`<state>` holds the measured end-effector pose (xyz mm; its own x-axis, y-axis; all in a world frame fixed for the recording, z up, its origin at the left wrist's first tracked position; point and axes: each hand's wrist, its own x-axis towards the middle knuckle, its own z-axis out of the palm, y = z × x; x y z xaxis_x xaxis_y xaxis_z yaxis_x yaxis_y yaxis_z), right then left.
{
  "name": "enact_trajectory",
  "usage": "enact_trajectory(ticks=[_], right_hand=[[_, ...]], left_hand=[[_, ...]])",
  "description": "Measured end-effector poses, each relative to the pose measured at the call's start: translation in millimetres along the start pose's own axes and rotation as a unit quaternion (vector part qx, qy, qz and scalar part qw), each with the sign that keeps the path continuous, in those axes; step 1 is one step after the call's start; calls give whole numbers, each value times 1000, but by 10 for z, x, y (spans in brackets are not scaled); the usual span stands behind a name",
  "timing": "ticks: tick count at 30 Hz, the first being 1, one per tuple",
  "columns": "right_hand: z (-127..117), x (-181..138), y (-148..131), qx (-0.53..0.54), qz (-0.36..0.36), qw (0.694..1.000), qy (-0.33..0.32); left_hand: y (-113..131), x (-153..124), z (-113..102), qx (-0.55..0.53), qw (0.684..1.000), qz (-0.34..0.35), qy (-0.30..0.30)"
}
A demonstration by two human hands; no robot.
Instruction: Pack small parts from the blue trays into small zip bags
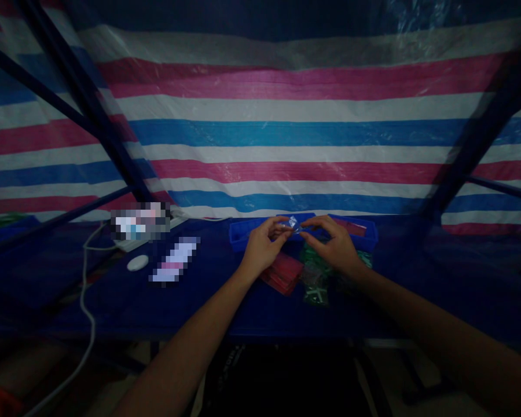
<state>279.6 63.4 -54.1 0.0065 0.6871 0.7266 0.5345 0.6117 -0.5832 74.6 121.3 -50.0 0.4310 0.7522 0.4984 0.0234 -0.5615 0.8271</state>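
Observation:
Between my two hands is a small clear plastic packet that catches the light. My left hand pinches its left side between thumb and fingers. At the packet's right edge, the thumb and forefinger of my right hand close in on it. Blue bins stand just behind the hands, the right one with a reddish packet in it. Below my left hand lies a stack of red packets. Under my right hand sit several green packets, partly covered by it.
A blue table bears all this. To the left are a round white object, a blurred-out flat item and a white cable. Dark metal posts flank a striped plastic sheet at the back.

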Motion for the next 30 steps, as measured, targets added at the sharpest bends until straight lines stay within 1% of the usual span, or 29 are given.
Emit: enact_trajectory(ticks=[2,4,6,8,9,11,12,15,17,19,22,24,25,27,30], right_hand=[[16,0,50,42,33,999,-4],[37,-1,107,87,55,994,-25],[48,-1,148,94,64,993,-33],[40,0,160,60,58,996,-6],[29,1,156,37,46,998,9],[5,5,135,-4,6,1000,19],[-4,8,120,-19,-20,1000,10],[-5,15,72,-36,-95,994,-44],[11,16,41,-31,-122,990,-68],[26,13,19,-22,-126,989,-71],[32,3,23,-11,-84,996,-32],[30,-1,55,0,-26,1000,1],[30,-2,75,13,5,1000,5],[30,-1,115,56,58,996,-24],[33,6,152,103,94,987,-82]], left_hand=[[29,-12,19,-15,1000,2,-25],[65,-32,41,-7,999,3,-43],[96,-50,50,49,998,4,-37],[119,-61,44,129,991,4,-24],[129,-64,38,154,988,2,-22],[148,-65,29,148,988,-3,-35],[156,-64,28,125,991,-3,-45],[154,-52,32,59,996,10,-59],[117,-39,33,39,998,12,-43],[53,-24,26,32,999,-1,-21],[-31,-12,14,53,998,-24,-14],[-39,-19,18,63,997,-24,-33],[-25,-26,25,64,997,-19,-46],[24,-42,44,67,995,-6,-68],[109,-61,69,91,993,9,-79]])
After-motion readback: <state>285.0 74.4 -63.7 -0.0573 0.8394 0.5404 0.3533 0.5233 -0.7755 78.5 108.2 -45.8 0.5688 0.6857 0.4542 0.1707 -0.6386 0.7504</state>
